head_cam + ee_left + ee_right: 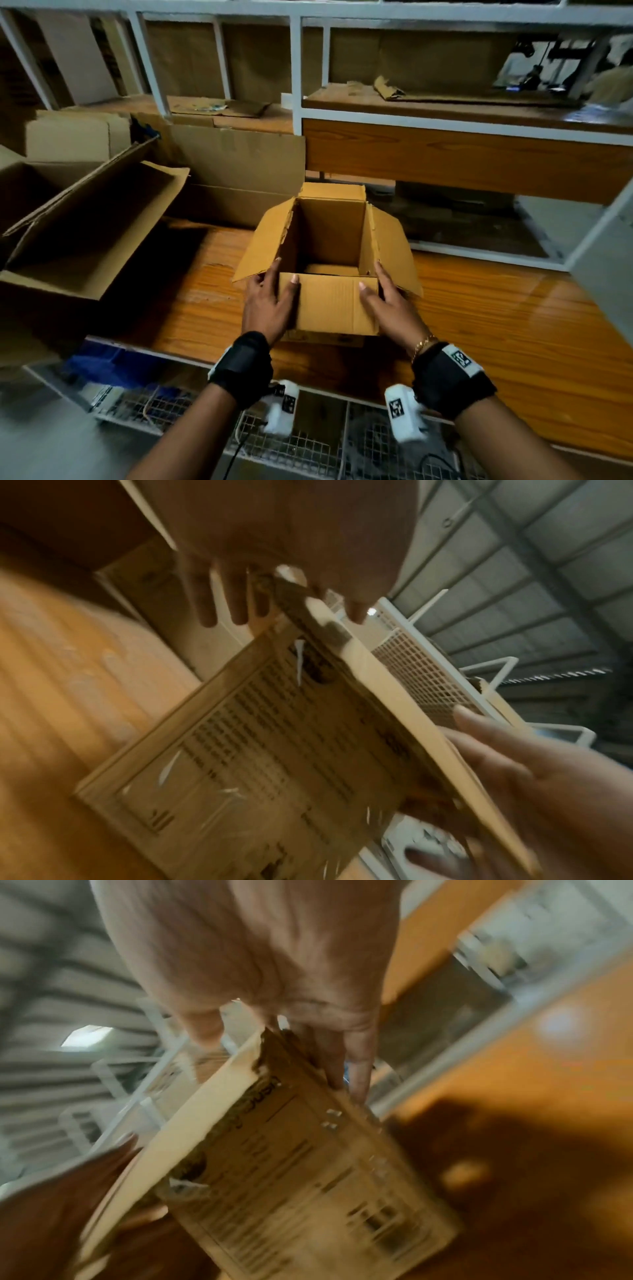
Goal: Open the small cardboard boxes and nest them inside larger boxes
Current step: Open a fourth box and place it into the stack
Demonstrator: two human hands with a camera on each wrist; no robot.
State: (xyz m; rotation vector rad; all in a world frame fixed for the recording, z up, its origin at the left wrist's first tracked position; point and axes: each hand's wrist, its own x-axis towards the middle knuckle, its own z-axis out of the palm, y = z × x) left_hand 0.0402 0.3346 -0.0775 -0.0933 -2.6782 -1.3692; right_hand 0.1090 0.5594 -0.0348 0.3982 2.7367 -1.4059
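Note:
A small cardboard box (329,301) stands upright on the wooden table (479,325) at centre, its top flaps spread open and its inside in shadow. My left hand (274,291) grips its near left corner, thumb on the folded-down near flap, fingers along the left side. My right hand (382,293) grips the near right corner the same way. The left wrist view shows the box's printed side (257,750) under my left hand (284,542). The right wrist view, blurred, shows the box (308,1164) below my right hand (274,969). A larger open box (85,222) lies tilted at left.
Flat cardboard sheets (239,171) lean against the back behind the boxes. White metal shelf frames (296,68) rise behind and at right. A wire mesh rack (308,445) runs below the table's near edge, with something blue (113,366) at left.

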